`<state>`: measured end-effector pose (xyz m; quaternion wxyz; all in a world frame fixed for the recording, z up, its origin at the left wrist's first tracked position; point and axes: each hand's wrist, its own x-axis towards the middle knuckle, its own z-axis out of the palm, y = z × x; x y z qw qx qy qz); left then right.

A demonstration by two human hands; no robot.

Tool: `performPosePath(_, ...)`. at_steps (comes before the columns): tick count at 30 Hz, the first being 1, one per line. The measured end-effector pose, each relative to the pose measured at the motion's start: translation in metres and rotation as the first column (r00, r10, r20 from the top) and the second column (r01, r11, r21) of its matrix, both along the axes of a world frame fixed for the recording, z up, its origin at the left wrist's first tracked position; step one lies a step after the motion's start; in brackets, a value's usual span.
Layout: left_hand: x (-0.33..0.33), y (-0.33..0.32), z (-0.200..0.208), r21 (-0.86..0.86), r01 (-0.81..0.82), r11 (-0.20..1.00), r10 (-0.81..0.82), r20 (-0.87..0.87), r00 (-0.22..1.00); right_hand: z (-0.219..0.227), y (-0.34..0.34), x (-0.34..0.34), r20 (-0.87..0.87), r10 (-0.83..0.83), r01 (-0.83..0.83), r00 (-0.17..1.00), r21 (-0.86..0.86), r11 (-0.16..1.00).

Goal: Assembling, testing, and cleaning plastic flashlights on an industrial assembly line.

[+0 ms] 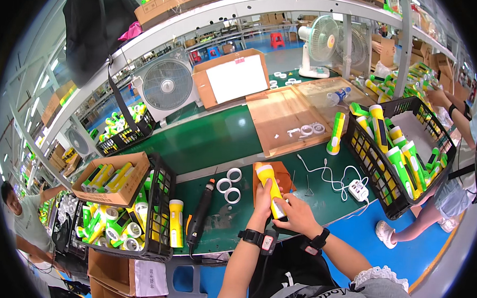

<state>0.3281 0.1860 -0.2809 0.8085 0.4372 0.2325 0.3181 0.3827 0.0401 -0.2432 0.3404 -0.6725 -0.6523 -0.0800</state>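
A yellow flashlight with white trim [267, 174] is held in both my hands over the green workbench, its wide head pointing away from me. My left hand [263, 201] wraps round the body from the left. My right hand [298, 214] grips its lower end, with fingers closed against the side. Beneath the flashlight lies a brown-orange pad [285, 175]. Left of my hands rest several white rings [232, 195] and a black electric screwdriver [198, 219]. Another yellow flashlight [176, 224] stands on the bench further left.
Black crates of flashlights stand at left [160, 220] and right [393, 206]; a cardboard box [101, 198] tops the left one. A white power strip [358, 190] with cables and a green flashlight [335, 133] lie to the right. Other people work at both sides.
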Motion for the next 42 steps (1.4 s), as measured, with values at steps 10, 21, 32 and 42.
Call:
performPosePath(10,0.001,-0.008,0.004,0.091,-0.016,0.996,0.025,-0.103,0.994,-0.002,0.003,-0.003,-0.120,0.038,-0.031,0.992,0.060,0.998)
performPosePath(21,0.000,-0.001,0.012,-0.046,-0.038,0.998,0.039,0.026,0.999,-0.018,-0.012,0.011,-0.867,0.234,-0.362,0.440,0.067,0.930)
performPosePath(32,-0.009,-0.007,0.021,0.121,-0.025,0.992,-0.002,0.223,0.975,-0.016,-0.012,0.020,-0.445,0.198,-0.232,0.874,-0.023,0.972)
performPosePath(42,-0.007,-0.006,0.018,0.209,-0.047,0.977,-0.002,0.229,0.973,-0.004,-0.007,0.018,-0.614,0.174,-0.239,0.770,-0.024,0.971)
